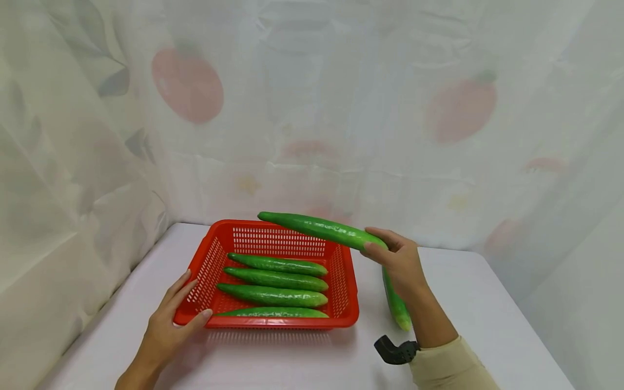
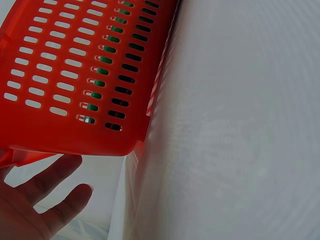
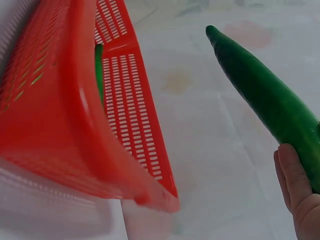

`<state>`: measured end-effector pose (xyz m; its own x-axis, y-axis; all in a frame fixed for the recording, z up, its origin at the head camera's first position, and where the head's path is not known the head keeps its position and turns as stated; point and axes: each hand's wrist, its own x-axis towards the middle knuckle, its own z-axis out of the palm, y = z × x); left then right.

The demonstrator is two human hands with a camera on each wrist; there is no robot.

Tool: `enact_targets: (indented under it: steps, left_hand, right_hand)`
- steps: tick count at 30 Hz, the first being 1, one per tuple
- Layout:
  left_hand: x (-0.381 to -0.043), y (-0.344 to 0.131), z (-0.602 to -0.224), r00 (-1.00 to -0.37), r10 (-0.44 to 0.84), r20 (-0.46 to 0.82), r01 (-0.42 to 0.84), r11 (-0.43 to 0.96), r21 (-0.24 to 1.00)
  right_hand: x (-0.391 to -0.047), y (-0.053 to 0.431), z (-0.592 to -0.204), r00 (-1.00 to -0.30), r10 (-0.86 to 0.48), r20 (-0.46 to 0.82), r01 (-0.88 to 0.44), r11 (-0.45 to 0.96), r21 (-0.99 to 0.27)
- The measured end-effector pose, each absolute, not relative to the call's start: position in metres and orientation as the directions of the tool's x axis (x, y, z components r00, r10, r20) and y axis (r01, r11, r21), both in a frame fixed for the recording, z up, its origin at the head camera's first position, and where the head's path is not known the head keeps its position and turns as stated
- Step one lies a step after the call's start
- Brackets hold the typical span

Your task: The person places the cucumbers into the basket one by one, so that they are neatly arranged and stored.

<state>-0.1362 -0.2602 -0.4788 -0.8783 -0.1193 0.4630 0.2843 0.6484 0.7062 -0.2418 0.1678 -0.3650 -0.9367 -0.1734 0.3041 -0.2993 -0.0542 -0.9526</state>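
My right hand [image 1: 397, 257] pinches a long green cucumber [image 1: 317, 227] near its paler end, thumb in front and fingers behind. Its dark, narrow tip points left over the far rim of a red plastic basket [image 1: 268, 322]. Inside the basket, several cucumbers [image 1: 275, 295] lie side by side, pale ends to the right. My left hand [image 1: 166, 325] rests on the basket's near left corner, its fingers spread, with the thumb on the front rim. The left wrist view has two of its fingers [image 2: 55, 177] extended beside the basket's slotted wall [image 2: 75, 75].
Another cucumber [image 1: 397, 306] lies on the white table [image 1: 468, 303] right of the basket, partly hidden by my right forearm. A black wrist device [image 1: 397, 351] sits at the beige sleeve [image 1: 450, 365]. Pale curtains [image 1: 341, 108] with printed fruit enclose the table's back and sides.
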Motion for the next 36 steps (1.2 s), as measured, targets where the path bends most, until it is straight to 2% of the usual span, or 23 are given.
enact_targets:
  steps: [9,21,36]
  left_hand:
    - [-0.136,-0.26,-0.478,-0.896,-0.126,0.426,0.252,0.645,0.721]
    - [-0.136,-0.26,-0.477,-0.889,-0.127,0.44,0.263,0.646,0.717]
    - [-0.136,-0.259,-0.477,-0.903,-0.137,0.408,0.228,0.652,0.723]
  right_hand:
    - [-0.264,0.136,-0.365,-0.931,-0.258,0.257,-0.242,-0.089,-0.966]
    - [-0.291,0.101,-0.377,-0.949,-0.269,0.165,-0.141,-0.106,-0.984]
    - [-0.312,0.077,-0.396,-0.961,-0.271,0.06,-0.069,0.024,-0.997]
